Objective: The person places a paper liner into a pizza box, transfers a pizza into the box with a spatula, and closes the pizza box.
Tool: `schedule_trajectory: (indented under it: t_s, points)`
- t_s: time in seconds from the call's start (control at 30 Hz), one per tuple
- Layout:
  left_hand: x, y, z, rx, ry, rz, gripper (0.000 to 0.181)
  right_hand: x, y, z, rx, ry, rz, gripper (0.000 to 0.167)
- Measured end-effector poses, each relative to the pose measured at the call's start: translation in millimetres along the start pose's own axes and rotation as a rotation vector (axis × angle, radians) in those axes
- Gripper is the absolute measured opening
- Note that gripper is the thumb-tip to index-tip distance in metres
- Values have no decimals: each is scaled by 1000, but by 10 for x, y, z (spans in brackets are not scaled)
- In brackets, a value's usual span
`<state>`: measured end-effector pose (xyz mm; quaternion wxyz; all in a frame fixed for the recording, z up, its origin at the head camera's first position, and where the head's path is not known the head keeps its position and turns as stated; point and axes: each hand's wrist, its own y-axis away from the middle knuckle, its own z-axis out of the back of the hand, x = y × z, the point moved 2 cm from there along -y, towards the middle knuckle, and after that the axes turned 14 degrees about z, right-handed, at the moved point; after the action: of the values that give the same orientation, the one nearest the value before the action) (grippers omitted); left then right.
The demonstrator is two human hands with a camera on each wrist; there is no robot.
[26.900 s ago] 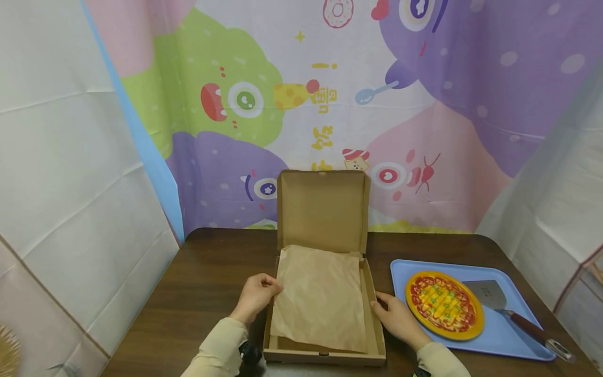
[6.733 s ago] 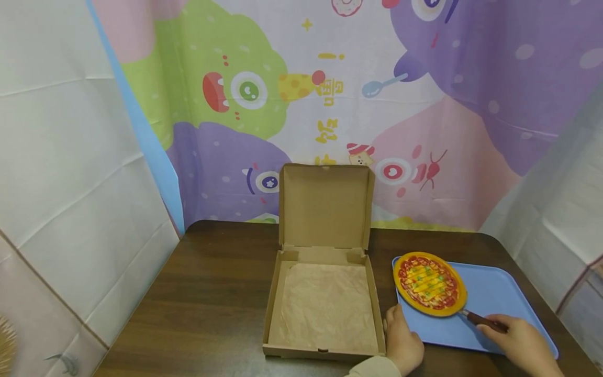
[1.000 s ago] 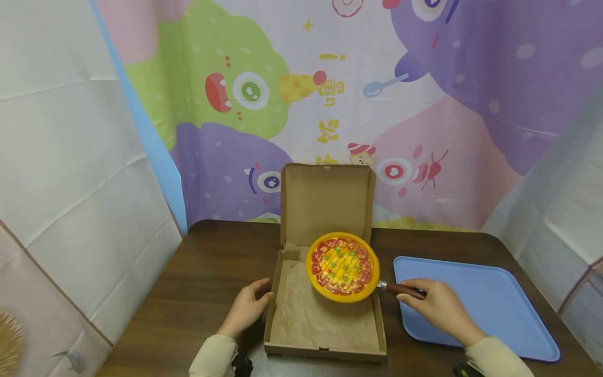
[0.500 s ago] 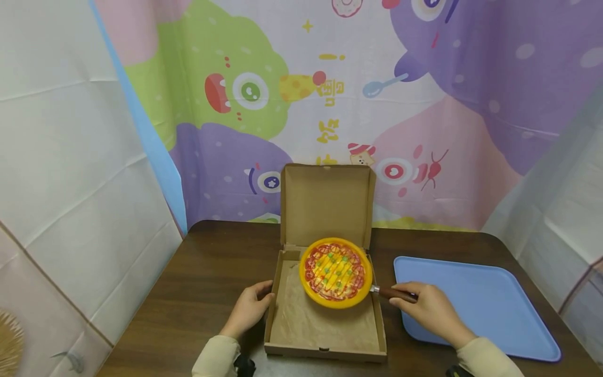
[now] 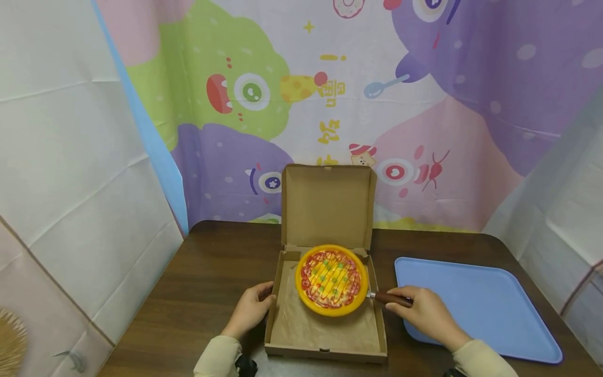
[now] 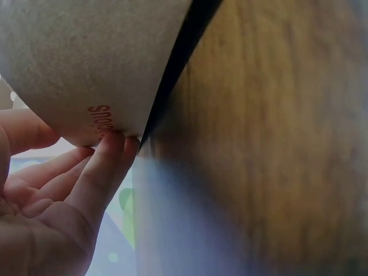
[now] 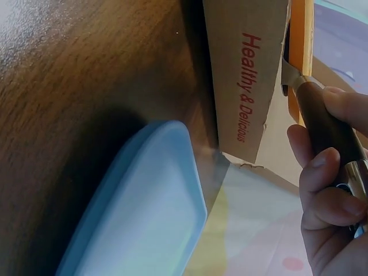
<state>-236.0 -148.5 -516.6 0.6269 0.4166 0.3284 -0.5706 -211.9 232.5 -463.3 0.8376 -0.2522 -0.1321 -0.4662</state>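
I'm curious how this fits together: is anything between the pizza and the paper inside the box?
Only the spatula, as far as I can see: it seems to reach under the pizza, mostly hidden there. The right hand grips its handle. The box lid stands open, out of the way.

In the head view, we lose the blade of the spatula (image 5: 382, 297) beneath the pizza (image 5: 332, 280). From the left wrist, we find the table (image 6: 276, 115) blurred.

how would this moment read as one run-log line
right hand: grips spatula | pizza: on spatula, over open box | left hand: fingers touch box's outer side | blue tray: right of box
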Motion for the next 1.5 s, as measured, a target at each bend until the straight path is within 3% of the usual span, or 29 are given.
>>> schedule_trajectory:
  t_s: [0.33, 0.83, 1.5]
  points:
    - [16, 0, -9, 0, 5, 8, 38, 1, 23, -49, -7, 17, 37, 20]
    - [-11, 21, -4, 6, 7, 7, 38, 17, 21, -100, 61, 8, 55, 18]
    - [4, 17, -14, 8, 28, 7, 38, 40, 17, -110, 88, 45, 98, 20]
